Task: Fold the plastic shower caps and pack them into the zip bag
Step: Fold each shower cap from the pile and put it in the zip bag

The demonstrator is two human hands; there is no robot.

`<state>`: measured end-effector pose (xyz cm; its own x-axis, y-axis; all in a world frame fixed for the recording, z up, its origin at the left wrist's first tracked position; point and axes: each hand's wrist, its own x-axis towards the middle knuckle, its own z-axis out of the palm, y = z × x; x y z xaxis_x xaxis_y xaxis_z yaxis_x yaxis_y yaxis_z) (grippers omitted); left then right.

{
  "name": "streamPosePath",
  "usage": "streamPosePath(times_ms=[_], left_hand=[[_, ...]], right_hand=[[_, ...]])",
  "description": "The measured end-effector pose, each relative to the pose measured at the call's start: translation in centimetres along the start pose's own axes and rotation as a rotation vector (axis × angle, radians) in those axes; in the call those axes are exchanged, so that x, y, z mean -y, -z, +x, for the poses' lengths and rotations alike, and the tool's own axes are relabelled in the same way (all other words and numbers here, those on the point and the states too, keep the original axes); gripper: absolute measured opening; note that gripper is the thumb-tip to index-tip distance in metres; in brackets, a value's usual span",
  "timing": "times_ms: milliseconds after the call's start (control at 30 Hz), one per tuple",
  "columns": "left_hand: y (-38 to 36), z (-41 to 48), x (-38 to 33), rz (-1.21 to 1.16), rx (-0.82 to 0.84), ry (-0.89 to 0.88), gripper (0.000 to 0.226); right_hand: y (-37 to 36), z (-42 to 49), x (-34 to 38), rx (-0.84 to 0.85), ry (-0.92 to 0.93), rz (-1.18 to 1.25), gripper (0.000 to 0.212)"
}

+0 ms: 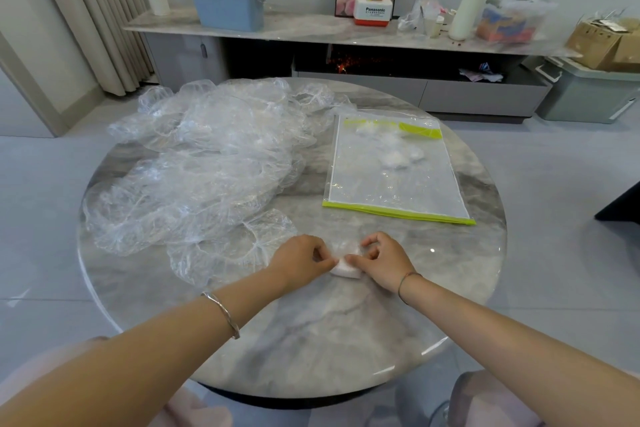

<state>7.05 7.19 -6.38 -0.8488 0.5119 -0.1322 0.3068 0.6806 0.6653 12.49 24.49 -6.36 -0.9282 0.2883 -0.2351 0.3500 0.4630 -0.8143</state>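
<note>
A small folded shower cap [346,269] lies on the round marble table [311,340] near its front middle. My left hand [301,258] pinches its left side and my right hand [381,260] pinches its right side, thumbs meeting over it. A heap of loose clear shower caps [204,170] covers the table's left half. The clear zip bag [394,170] with a lime-green edge lies flat at the right, with a few folded caps [398,158] inside.
Behind the table runs a low sideboard [311,29] with a blue lidded bin [228,0], paper cups, a white roll and boxes. A grey storage tub [588,94] stands on the floor at the right. Curtains hang at the left.
</note>
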Motion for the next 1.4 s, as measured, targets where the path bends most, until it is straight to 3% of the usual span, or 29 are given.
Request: streamPosePath(times_ms=[167, 367, 500, 600, 700, 933, 1200, 1400], left_hand=[[0.4, 0.5, -0.8, -0.153, 0.032, 0.042, 0.033], [0.7, 1.8, -1.6, -0.553, 0.006, 0.122, 0.013], [0.6, 3.1, -2.8, -0.611, 0.047, 0.12, 0.017], [0.5, 5.3, -3.5, -0.521, -0.045, 0.034, 0.018], [0.5, 8.3, -3.4, -0.145, -0.155, -0.113, 0.015], [1.0, 12.6, -2.9, 0.265, -0.038, -0.226, 0.041], [1.6, 13.8, -1.0, 0.171, 0.012, -0.256, 0.014], [1.5, 13.8, -0.8, 0.221, 0.007, -0.273, 0.024]], right_hand=[[0.2, 0.1, 0.7, 0.037, -0.038, 0.125, 0.027], [2.2, -0.3, 2.0, 0.141, -0.2, 0.45, 0.021], [3.7, -0.1, 1.6, 0.111, -0.221, 0.592, 0.023], [5.3, 0.4, 1.0, 0.026, -0.202, 0.6, 0.029], [7.1, 1.3, 0.2, -0.07, -0.188, 0.602, 0.029], [8.8, 2.3, -0.6, -0.07, -0.184, 0.633, 0.03], [9.3, 2.4, -0.8, -0.064, -0.196, 0.655, 0.029], [9.1, 1.9, -0.8, -0.046, -0.201, 0.66, 0.029]])
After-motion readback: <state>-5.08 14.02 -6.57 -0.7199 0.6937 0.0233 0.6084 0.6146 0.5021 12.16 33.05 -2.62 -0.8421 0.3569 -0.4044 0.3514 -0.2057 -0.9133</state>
